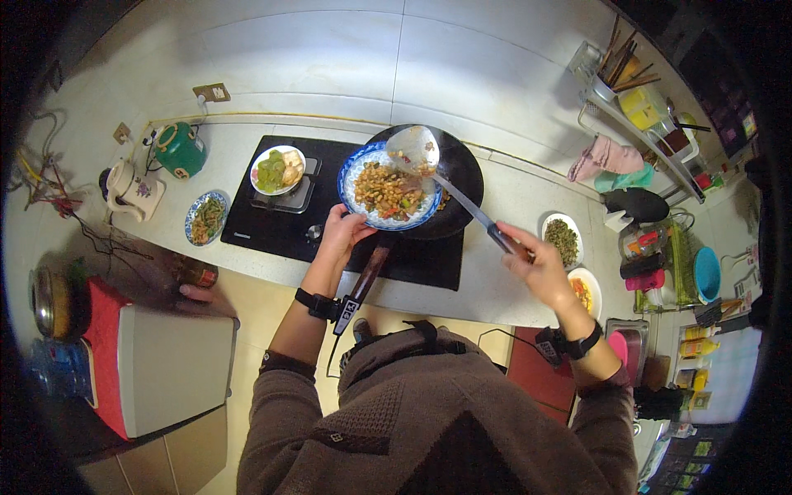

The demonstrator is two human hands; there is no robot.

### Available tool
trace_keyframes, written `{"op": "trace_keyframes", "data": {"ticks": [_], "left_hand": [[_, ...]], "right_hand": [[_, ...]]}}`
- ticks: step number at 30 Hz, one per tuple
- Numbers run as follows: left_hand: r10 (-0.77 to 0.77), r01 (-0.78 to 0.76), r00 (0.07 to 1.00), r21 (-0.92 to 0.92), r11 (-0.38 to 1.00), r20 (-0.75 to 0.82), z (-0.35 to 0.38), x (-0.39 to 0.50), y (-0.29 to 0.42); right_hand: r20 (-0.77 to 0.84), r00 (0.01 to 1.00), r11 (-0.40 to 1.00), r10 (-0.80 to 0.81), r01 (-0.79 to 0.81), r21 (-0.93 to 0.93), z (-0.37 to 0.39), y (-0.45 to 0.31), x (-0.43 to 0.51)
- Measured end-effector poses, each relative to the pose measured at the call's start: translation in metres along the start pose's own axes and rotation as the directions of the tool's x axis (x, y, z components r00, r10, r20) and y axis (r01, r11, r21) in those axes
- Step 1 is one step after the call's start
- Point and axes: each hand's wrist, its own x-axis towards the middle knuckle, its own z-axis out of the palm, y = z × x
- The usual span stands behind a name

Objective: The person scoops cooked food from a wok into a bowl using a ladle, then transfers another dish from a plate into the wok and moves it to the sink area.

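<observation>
My left hand (346,234) grips the near-left rim of a blue-and-white plate (354,166), which hangs over the left side of a black wok (467,167). Cooked food that looks like beans with bits of red and green (385,192) covers the plate's middle. In my right hand (537,263) is the dark handle of a metal wok spatula (470,209). Its broad, food-smeared blade (416,150) is above the plate's far right edge. Some food shows in the wok beside the plate, while the rest of its inside is hidden. The wok's wooden handle (370,272) points towards me.
A black cooktop (278,238) bears a plate of green and pale food (278,170) on its left burner. Left stand a patterned plate of food (206,218), a kettle (133,189) and a green appliance (181,151). Right are two white dishes of food (562,240) and a wall rack (643,145).
</observation>
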Motion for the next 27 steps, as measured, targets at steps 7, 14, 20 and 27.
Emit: {"op": "trace_keyframes", "data": {"ticks": [7,14,20,27], "left_hand": [[0.070,-0.063,0.992,0.073,0.995,-0.102,-0.035,-0.023,-0.002],[0.113,-0.097,0.971,0.084,0.992,-0.212,-0.076,-0.081,0.011],[0.114,-0.114,0.954,0.018,0.993,-0.277,-0.078,-0.122,0.023],[0.086,-0.094,0.960,-0.016,0.995,-0.266,-0.071,-0.130,0.027]], "right_hand": [[0.156,0.962,0.959,0.224,-0.188,-0.214,-0.057,-0.007,0.077],[0.387,0.878,0.488,0.283,0.216,-0.846,-0.042,-0.038,0.154],[0.467,0.782,0.507,0.412,0.230,-0.831,-0.011,0.010,0.178],[0.002,1.000,0.931,0.022,-0.020,-0.365,0.095,0.115,0.113]]}}
